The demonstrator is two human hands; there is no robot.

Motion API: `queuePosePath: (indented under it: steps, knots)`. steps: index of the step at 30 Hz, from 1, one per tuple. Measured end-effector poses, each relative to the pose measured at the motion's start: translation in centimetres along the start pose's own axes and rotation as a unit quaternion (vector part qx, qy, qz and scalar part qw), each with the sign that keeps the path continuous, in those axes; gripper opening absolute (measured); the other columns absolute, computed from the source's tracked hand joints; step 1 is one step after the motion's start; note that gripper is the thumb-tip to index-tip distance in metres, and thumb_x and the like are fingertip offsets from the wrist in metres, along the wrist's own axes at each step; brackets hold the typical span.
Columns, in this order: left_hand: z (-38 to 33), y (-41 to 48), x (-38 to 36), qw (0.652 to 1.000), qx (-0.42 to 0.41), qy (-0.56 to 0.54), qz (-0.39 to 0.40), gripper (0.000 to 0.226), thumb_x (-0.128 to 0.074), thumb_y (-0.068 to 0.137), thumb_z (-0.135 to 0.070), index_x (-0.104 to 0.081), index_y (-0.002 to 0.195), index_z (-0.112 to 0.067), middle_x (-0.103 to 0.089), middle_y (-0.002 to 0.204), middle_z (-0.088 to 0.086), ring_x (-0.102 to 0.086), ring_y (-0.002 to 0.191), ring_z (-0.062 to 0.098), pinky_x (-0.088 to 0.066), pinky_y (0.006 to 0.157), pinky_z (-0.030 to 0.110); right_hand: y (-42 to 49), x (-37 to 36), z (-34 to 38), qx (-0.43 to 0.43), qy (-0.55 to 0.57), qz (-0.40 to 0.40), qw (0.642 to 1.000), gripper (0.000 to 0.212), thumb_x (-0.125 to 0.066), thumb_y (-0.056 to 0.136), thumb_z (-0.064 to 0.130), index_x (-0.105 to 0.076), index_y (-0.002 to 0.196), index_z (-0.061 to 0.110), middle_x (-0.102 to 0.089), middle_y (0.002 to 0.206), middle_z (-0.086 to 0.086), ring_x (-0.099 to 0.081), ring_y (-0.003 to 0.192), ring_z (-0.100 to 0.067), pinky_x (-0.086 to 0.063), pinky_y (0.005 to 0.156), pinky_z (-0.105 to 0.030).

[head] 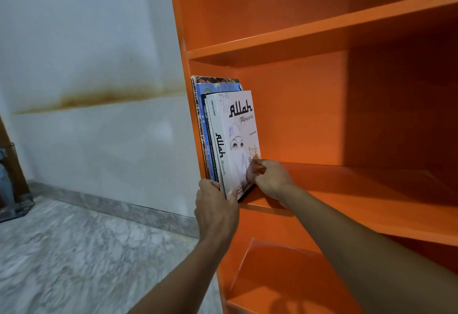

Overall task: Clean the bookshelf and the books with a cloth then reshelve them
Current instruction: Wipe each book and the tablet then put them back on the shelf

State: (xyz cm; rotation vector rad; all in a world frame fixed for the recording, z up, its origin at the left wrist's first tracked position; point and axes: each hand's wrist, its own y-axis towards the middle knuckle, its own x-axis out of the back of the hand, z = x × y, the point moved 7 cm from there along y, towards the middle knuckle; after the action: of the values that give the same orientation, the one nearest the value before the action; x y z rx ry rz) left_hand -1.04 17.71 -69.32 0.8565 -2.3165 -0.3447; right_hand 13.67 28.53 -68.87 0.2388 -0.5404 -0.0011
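Observation:
An orange bookshelf (pixel 322 30) fills the right of the head view. Several books stand upright at the left end of its middle shelf board (pixel 359 204). The front one is a white and pink book (pixel 238 125) with black lettering on cover and spine. My left hand (pixel 215 204) grips the bottom of the spines, thumb on the white book's lower edge. My right hand (pixel 269 177) presses its curled fingers against the lower part of that book's cover. Behind it stand a blue book (pixel 218 88) and a patterned book (pixel 215 80). No cloth is in view.
A white wall (pixel 86 65) with a brown stain line runs left of the shelf. Below it lies a grey marble floor (pixel 74 251) with a skirting strip. A dark wire rack (pixel 14 189) stands at the far left edge. The compartments above and below hold nothing.

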Motion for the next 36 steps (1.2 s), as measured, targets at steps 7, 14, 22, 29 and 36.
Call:
queuePosePath:
  steps: [7, 14, 22, 29, 36]
  knots:
    - [-0.5, -0.2, 2.4, 0.996, -0.063, 0.026, 0.053, 0.015, -0.06, 0.094, -0.016, -0.047, 0.1, -0.017, -0.061, 0.114, 0.005, -0.062, 0.101, 0.021, -0.039, 0.054, 0.011, -4.3, 0.8, 3.0, 0.044, -0.142, 0.001, 0.989, 0.046, -0.061, 0.093, 0.022, -0.051, 0.138, 0.019, -0.058, 0.136, -0.006, -0.053, 0.124, -0.028, -0.043, 0.098, -0.029]
    - [-1.8, -2.7, 3.1, 0.978, -0.167, 0.055, 0.113, 0.013, -0.055, 0.095, -0.016, -0.056, 0.108, -0.013, -0.059, 0.123, 0.009, -0.058, 0.107, 0.024, -0.058, 0.078, 0.036, -9.9, 2.4, 4.4, 0.022, -0.29, -0.04, 0.956, 0.04, -0.06, 0.092, 0.022, -0.055, 0.131, 0.013, -0.06, 0.13, -0.014, -0.055, 0.119, -0.035, -0.047, 0.097, -0.042]
    - [-4.1, -9.8, -0.2, 0.941, -0.197, 0.047, 0.27, 0.02, -0.051, 0.088, -0.013, -0.054, 0.108, -0.009, -0.059, 0.108, 0.012, -0.059, 0.099, 0.036, -0.042, 0.068, 0.037, -19.3, 6.3, 1.0, -0.057, -0.4, -0.12, 0.907, 0.033, -0.056, 0.092, 0.025, -0.057, 0.126, 0.021, -0.063, 0.125, -0.01, -0.055, 0.119, -0.035, -0.05, 0.095, -0.046]
    - [-4.3, -18.2, -3.4, 0.911, -0.229, 0.076, 0.336, 0.026, -0.051, 0.086, -0.01, -0.061, 0.111, -0.01, -0.063, 0.117, 0.018, -0.059, 0.112, 0.039, -0.048, 0.086, 0.04, -27.3, 8.6, -6.5, -0.162, -0.444, -0.029, 0.881, 0.038, -0.053, 0.092, 0.027, -0.054, 0.129, 0.022, -0.058, 0.128, -0.011, -0.057, 0.112, -0.036, -0.051, 0.094, -0.046]
    - [-0.4, -23.2, -8.0, 0.871, -0.272, 0.179, 0.367, 0.027, -0.052, 0.086, -0.007, -0.058, 0.112, -0.006, -0.06, 0.123, 0.02, -0.057, 0.117, 0.041, -0.049, 0.09, 0.041, -29.3, 5.6, -15.0, -0.172, -0.478, 0.09, 0.857, 0.036, -0.056, 0.086, 0.022, -0.059, 0.121, 0.018, -0.058, 0.125, -0.011, -0.058, 0.109, -0.037, -0.052, 0.088, -0.044]
